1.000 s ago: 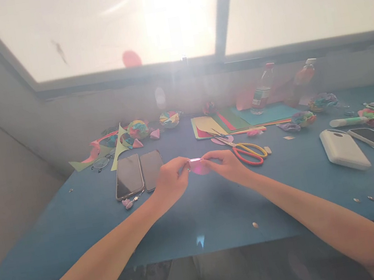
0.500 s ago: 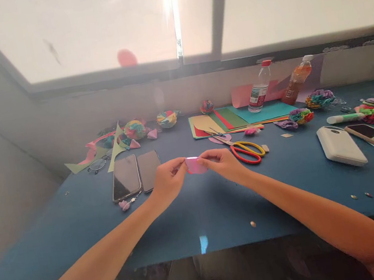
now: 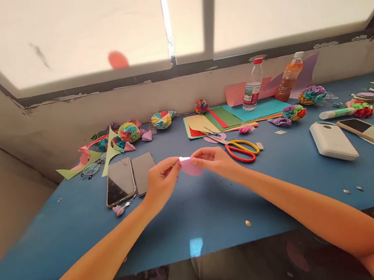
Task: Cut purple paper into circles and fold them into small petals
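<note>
Pinching a small pink paper piece (image 3: 191, 167) above the tabletop (image 3: 198, 214), left fingers (image 3: 176, 165) closed on 1 end of its far edge, right fingers (image 3: 199, 160) on the other. Stretching that edge crosswise, with the rounded part towards the body. Lying directly between both hands, right of 2 phones (image 3: 119, 181), left of scissors (image 3: 227, 142).

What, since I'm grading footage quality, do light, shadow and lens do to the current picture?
In the head view, the gap in the window is blown out white; in the head view, the pink paper gleams along its top edge, a bright patch hits the table, and soft shadow lies under the right arm; the head view also looks stretched toward its corners.
</note>
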A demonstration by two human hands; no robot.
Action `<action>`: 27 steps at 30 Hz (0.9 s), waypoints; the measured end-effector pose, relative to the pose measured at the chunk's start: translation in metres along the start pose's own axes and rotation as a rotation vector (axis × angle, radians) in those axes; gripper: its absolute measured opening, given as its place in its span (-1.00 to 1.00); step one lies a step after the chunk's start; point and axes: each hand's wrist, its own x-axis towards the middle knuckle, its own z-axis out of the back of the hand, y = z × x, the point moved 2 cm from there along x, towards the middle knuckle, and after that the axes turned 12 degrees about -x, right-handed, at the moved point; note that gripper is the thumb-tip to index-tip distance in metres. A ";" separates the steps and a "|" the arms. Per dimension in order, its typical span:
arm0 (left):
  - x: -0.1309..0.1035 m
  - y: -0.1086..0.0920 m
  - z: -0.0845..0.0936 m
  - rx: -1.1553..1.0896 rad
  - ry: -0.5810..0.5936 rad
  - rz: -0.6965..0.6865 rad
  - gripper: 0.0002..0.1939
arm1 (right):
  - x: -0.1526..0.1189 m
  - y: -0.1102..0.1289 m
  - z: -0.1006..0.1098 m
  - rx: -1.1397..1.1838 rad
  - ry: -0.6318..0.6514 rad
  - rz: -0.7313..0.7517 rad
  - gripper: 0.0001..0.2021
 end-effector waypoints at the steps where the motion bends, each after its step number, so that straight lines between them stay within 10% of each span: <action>1: 0.000 0.000 0.000 0.030 0.008 -0.017 -0.75 | 0.000 -0.001 -0.001 0.013 0.007 0.001 -0.69; 27: 0.005 0.008 0.000 0.097 0.011 0.054 -0.74 | -0.001 -0.007 -0.006 -0.128 -0.057 -0.056 -0.69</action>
